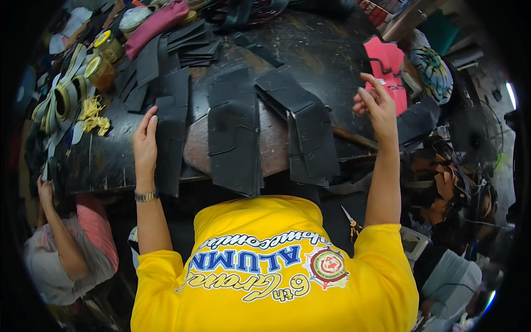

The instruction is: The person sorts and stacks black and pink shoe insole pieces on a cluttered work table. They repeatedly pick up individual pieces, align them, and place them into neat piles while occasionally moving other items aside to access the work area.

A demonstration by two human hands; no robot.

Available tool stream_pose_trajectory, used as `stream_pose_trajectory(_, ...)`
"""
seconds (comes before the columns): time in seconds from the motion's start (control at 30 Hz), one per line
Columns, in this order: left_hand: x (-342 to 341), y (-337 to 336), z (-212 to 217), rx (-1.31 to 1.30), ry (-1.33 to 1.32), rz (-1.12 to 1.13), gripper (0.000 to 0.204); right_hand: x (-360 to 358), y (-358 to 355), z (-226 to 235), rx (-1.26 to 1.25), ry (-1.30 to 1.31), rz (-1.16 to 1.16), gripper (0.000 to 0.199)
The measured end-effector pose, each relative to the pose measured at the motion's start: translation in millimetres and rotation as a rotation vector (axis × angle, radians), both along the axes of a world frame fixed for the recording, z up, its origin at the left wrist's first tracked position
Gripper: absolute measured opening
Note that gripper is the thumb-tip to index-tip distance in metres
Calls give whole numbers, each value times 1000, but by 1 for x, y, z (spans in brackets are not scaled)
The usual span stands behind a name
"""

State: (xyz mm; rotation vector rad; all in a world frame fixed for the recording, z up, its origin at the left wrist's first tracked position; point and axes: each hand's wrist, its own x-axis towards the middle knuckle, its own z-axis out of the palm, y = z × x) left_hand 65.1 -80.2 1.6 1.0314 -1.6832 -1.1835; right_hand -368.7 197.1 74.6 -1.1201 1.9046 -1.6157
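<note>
Well, the left hand (145, 138) has straight fingers at the edge of the left black pile (172, 127); I cannot tell if it pinches it; the right hand (378, 106) is empty, with loose, bent fingers, near the pink pieces (391, 58); the middle pile (229, 119) and right pile (312, 124) poke out over the near edge of the counter (321, 47); a bump from an arm or tummy might make them slide off and get mixed up; I count three near piles, two jars (100, 73) and one pair of scissors (353, 222); the pink pieces overlap too much to count.
</note>
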Motion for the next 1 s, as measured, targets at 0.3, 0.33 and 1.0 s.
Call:
stream_pose_trajectory(0.3,-10,33,10,-444,-557,48,82,-138,-42,-55,696,801,-751,89)
stream_pose_trajectory(0.33,-11,35,10,-440,-539,60,81,-148,-42,-55,752,728,-780,103)
stream_pose_trajectory(1.0,-15,44,2,-498,-541,122,78,-77,-110,-62,154,580,-221,93)
